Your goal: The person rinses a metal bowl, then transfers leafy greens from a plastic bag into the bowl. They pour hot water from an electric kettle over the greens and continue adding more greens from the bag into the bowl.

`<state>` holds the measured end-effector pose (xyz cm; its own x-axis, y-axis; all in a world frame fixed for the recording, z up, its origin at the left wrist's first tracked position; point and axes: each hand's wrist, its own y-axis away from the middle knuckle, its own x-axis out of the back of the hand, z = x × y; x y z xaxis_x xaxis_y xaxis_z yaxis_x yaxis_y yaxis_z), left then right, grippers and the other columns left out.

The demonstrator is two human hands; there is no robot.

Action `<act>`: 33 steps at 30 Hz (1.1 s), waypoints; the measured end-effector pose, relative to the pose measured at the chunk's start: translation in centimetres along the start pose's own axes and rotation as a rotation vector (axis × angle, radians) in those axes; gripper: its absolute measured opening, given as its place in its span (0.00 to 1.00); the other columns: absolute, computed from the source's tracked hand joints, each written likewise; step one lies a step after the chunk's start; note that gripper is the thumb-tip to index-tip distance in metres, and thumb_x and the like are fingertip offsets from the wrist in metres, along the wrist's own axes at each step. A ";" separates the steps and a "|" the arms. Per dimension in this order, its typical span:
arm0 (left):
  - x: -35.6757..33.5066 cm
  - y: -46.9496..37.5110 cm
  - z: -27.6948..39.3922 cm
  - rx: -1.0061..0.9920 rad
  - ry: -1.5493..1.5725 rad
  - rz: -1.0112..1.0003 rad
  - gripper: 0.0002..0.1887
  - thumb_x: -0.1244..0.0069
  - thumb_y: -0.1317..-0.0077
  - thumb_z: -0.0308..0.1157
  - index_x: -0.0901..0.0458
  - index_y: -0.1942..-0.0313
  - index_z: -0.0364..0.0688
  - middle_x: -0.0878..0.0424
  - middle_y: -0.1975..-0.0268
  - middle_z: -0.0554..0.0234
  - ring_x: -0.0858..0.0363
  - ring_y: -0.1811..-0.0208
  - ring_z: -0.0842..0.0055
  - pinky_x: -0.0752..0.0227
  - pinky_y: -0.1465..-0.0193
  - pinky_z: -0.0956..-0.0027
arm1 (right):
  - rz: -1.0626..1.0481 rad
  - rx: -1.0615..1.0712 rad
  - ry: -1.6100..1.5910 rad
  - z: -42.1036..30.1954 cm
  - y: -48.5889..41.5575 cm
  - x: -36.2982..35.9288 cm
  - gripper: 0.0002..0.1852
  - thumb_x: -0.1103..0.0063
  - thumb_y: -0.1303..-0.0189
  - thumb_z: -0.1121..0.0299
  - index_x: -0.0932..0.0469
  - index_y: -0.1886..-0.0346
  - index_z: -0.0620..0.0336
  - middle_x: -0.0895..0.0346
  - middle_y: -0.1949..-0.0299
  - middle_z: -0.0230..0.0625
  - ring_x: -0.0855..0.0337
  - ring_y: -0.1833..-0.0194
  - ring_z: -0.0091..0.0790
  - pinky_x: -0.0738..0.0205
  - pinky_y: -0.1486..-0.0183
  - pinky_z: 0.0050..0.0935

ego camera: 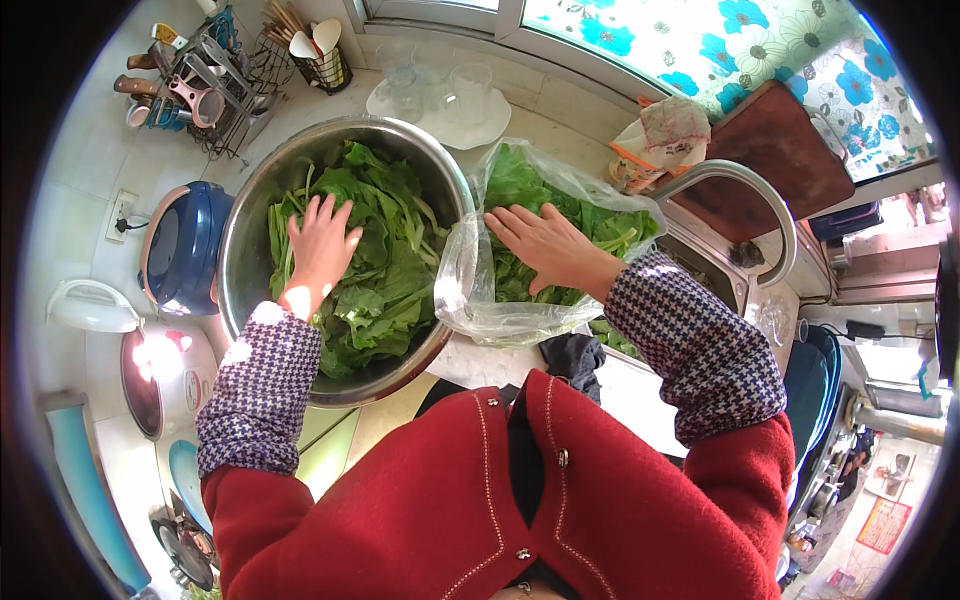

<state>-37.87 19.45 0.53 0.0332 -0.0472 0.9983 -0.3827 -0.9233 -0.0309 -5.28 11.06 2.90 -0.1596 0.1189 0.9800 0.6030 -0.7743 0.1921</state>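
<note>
A large stainless steel basin point(247, 247) stands on the counter, heaped with green leafy vegetables point(375, 300). Fingers apart, my left hand point(319, 244) rests on the leaves at the basin's left side. Right beside the basin is a clear plastic bag point(469, 300), its mouth wide and its near edge against the rim. More leafy greens point(517, 180) fill it. My right hand point(555, 244) lies spread and palm down over the greens in the bag. Neither hand appears to grip anything; the undersides of both palms are hidden.
Behind the basin, glass cups point(471, 90) stand on a white tray point(487, 127). A curved metal faucet point(780, 217) arches over the sink point(739, 289) at right. The blue appliance point(187, 247) sits close to the basin's left. A utensil rack point(217, 97) occupies the back left corner.
</note>
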 end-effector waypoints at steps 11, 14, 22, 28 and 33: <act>2.6 -7.7 16.4 -0.024 0.557 -0.047 0.22 0.52 0.40 0.33 0.28 0.45 0.35 0.18 0.62 0.43 0.20 0.59 0.52 0.28 0.52 0.55 | 0.045 -0.044 -0.034 -0.5 -0.9 -1.5 0.55 0.21 0.75 0.58 0.39 0.37 0.61 0.34 0.52 0.35 0.33 0.47 0.35 0.29 0.59 0.37; 3.2 -7.6 15.2 -0.054 0.738 0.049 0.20 0.54 0.44 0.28 0.25 0.48 0.41 0.17 0.67 0.47 0.19 0.64 0.53 0.28 0.58 0.56 | 0.146 -0.041 -0.074 -0.4 0.2 -2.2 0.49 0.21 0.74 0.61 0.35 0.41 0.60 0.33 0.56 0.33 0.31 0.50 0.34 0.29 0.61 0.33; 5.8 -7.1 13.8 -0.069 1.057 0.023 0.16 0.56 0.44 0.24 0.22 0.54 0.37 0.30 0.81 0.67 0.35 0.79 0.83 0.40 0.74 0.72 | 0.140 -0.133 0.076 -0.2 6.3 2.4 0.38 0.24 0.71 0.63 0.29 0.50 0.61 0.31 0.58 0.33 0.30 0.50 0.34 0.31 0.55 0.38; 4.9 -6.8 15.3 -0.151 0.907 -0.014 0.14 0.55 0.42 0.27 0.20 0.55 0.42 0.22 0.72 0.54 0.24 0.68 0.66 0.33 0.64 0.63 | 0.187 -0.036 0.169 1.3 4.1 0.2 0.37 0.24 0.68 0.61 0.30 0.50 0.58 0.30 0.53 0.35 0.33 0.43 0.39 0.33 0.53 0.45; 5.0 -6.2 13.2 -0.105 0.569 -0.004 0.14 0.54 0.41 0.27 0.19 0.55 0.47 0.18 0.61 0.50 0.21 0.55 0.58 0.29 0.52 0.58 | 0.269 -0.117 -0.189 4.0 4.7 -2.2 0.33 0.25 0.67 0.65 0.34 0.55 0.58 0.29 0.54 0.38 0.27 0.49 0.41 0.31 0.54 0.43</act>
<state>-23.13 19.91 5.12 -0.4561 0.1953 0.8682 -0.4744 -0.8788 -0.0515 1.02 9.64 1.90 0.1471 0.0052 0.9891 0.5087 -0.8580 -0.0711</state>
